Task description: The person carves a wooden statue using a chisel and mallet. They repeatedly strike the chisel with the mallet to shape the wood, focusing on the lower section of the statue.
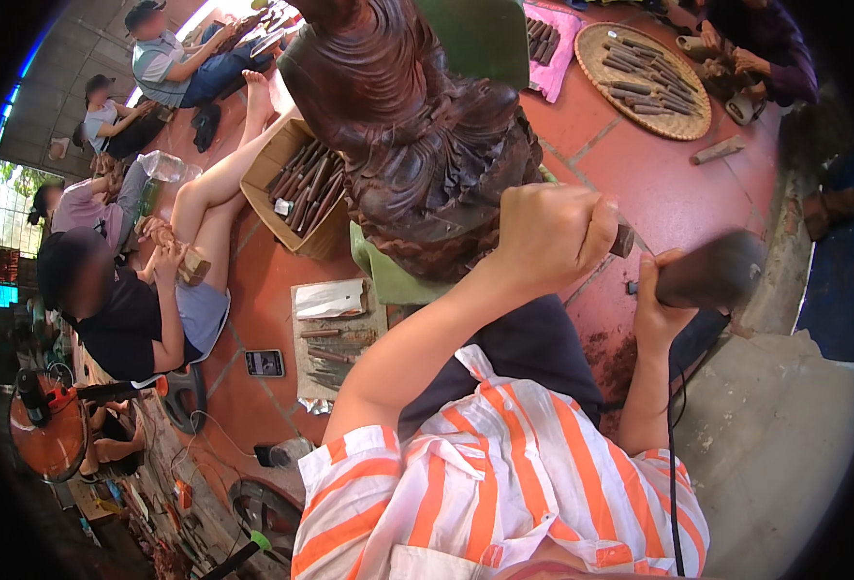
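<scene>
In front of me stands a large dark-brown carved wooden statue (437, 135) with flowing robe folds. My left hand (555, 237) is closed in a fist beside the statue's lower right side. It grips a chisel (623, 241), whose blunt brown end sticks out of the fist on the right. The chisel's other end is hidden by the hand and forearm. To the right, my right hand (661, 307) is wrapped round the handle of a dark mallet (709, 275). The mallet's rounded head is a little apart from the chisel end.
A cardboard box (325, 246) of chisels stands left of the statue. Below it lies a board (297, 333) with more tools, near a phone (265, 363). A round woven basket (683, 126) of chisels rests at upper right. Several people sit on the left; another person works at upper right.
</scene>
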`<state>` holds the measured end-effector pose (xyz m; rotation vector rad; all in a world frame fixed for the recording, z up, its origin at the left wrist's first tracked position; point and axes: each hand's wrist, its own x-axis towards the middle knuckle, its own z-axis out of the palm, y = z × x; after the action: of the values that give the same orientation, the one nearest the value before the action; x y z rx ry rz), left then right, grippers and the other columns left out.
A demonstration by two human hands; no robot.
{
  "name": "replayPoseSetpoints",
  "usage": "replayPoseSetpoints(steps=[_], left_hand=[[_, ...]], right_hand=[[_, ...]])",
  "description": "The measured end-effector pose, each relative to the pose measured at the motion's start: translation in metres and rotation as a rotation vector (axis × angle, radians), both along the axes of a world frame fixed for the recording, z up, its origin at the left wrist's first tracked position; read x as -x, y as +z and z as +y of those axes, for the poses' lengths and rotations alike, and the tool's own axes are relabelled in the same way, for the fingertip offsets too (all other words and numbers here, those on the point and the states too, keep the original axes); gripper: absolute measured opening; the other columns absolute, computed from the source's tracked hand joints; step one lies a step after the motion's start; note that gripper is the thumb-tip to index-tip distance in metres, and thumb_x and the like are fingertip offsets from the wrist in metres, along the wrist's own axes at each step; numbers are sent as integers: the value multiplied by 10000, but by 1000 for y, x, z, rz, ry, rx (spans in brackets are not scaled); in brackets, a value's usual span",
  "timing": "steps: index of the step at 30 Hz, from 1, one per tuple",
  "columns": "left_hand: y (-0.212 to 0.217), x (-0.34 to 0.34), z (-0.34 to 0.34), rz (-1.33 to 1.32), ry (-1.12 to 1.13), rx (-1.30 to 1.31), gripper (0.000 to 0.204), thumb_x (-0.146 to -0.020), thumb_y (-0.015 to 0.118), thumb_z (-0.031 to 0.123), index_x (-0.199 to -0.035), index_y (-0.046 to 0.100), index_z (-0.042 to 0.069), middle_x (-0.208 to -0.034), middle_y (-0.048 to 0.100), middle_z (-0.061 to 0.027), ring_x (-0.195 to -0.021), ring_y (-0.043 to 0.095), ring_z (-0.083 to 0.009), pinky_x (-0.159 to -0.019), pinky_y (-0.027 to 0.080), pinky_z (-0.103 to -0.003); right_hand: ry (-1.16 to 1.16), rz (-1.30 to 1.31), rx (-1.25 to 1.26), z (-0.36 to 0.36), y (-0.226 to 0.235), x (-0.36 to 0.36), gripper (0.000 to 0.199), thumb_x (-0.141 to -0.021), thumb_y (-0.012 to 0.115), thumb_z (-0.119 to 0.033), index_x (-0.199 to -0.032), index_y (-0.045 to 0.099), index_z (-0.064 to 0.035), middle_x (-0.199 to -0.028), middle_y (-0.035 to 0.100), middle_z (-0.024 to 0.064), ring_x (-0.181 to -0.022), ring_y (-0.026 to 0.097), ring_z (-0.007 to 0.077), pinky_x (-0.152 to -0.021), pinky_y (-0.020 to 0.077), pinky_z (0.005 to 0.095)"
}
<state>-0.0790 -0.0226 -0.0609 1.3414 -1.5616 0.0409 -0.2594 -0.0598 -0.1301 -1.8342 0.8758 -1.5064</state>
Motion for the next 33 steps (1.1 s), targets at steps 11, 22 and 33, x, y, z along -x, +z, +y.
replayPoseSetpoints(steps=[11,22,33], left_hand=[[-3,-4,6,-15,-86,-29,367,-909,461,188,-575,479,35,-532,483,-124,-486,503,-343,-468,396,-415],[16,16,69,-282,-387,212,190,-689,578,144,-551,452,109,-506,421,-45,-442,468,-219,-435,369,-348],[-21,8,-7,-181,-25,73,195,-802,547,155,-620,537,83,-581,532,-86,-496,533,-276,-472,416,-369]], right_hand=[[-20,195,262,-2,9,-5,185,-825,627,93,-784,507,-40,-691,502,16,-559,432,95,-525,377,239],[-44,-130,-157,13,-20,3,112,-825,690,29,-830,589,-18,-753,553,-28,-674,497,47,-604,410,202],[-62,-91,-270,14,-27,20,106,-838,641,59,-838,568,-17,-773,537,-9,-684,489,54,-604,397,197]])
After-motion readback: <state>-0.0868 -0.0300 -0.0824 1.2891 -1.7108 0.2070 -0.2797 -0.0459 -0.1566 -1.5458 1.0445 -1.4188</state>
